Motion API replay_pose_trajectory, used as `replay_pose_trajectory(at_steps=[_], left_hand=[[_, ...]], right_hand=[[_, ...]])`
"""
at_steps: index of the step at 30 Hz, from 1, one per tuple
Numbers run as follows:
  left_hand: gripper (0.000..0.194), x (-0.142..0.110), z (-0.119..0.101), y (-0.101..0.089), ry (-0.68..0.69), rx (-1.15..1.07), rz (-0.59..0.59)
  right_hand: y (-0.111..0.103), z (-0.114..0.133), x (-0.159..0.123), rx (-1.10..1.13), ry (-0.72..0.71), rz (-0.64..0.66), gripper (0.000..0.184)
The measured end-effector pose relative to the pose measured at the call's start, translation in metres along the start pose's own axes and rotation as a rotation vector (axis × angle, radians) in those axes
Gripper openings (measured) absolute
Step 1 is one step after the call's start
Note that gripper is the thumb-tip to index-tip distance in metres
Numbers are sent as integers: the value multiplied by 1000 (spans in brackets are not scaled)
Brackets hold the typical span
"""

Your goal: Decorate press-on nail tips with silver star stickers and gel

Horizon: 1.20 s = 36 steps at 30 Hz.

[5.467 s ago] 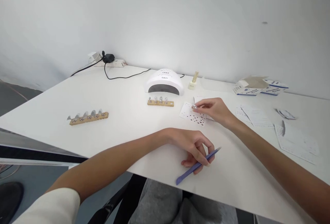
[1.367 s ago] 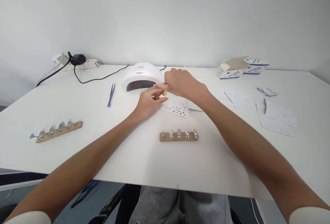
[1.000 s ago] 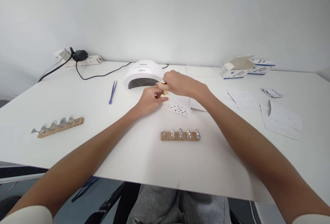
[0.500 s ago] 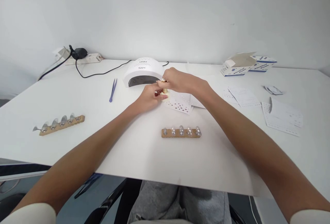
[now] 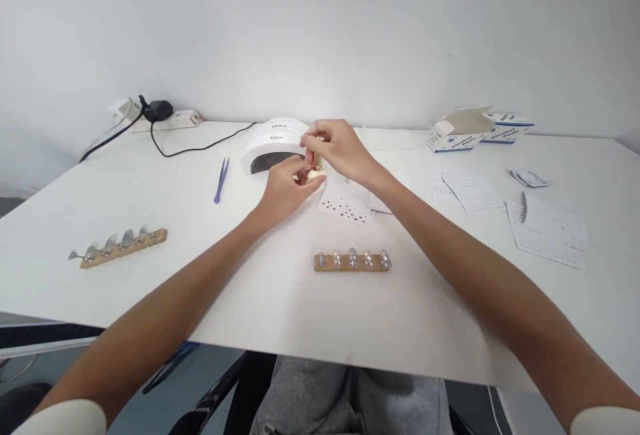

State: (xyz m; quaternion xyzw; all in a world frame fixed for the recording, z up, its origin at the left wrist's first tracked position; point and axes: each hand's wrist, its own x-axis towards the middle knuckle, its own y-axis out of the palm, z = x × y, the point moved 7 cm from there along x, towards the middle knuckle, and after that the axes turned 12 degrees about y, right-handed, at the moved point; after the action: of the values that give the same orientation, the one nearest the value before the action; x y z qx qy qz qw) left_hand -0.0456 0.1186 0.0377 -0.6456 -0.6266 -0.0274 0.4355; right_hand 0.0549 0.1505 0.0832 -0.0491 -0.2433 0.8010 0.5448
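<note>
My left hand is closed around a small cream nail polish bottle in front of the nail lamp. Above it, the fingers of my right hand pinch the bottle's gold cap. The cap looks to be on the bottle's neck; whether it is loose I cannot tell. Beside the bottle lies a sticker sheet with dark star shapes. Nearer to me, a wooden strip holds several clear nail tips with silvery star shapes on them.
A white nail lamp stands behind my hands, its cord running left to a power strip. Blue tweezers and a second wooden strip lie left. Rightward are paper sheets, small packets and an open box.
My right hand has shifted slightly left, its fingers now more upright over the gold cap. More of the cream bottle shows in my left hand. The camera view has tilted a little.
</note>
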Motion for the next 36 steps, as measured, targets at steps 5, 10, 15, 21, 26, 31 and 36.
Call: replay_pose_trajectory(at_steps=[5,10,15,21,26,31,36], left_hand=[[24,-2,-11,3,-25,3,2],[19,-5,-13,15,-1,-87,87],[6,-6,-15,14,27,-125,101],[7,-2,-14,12,2,-323,153],[19,-3,-12,22,-95,-579,376],[24,1,-1,13,-104,-549,286],[23,5,12,0,-150,-579,126]], right_hand=[[8,-7,-4,483,169,-126,41],[13,-18,-5,614,232,-175,52],[12,-13,-5,629,163,-166,51],[9,-4,-7,670,155,-63,51],[18,9,-12,483,184,344,50],[-12,13,-6,6,-25,210,28],[-44,-31,2,-646,233,236,31]])
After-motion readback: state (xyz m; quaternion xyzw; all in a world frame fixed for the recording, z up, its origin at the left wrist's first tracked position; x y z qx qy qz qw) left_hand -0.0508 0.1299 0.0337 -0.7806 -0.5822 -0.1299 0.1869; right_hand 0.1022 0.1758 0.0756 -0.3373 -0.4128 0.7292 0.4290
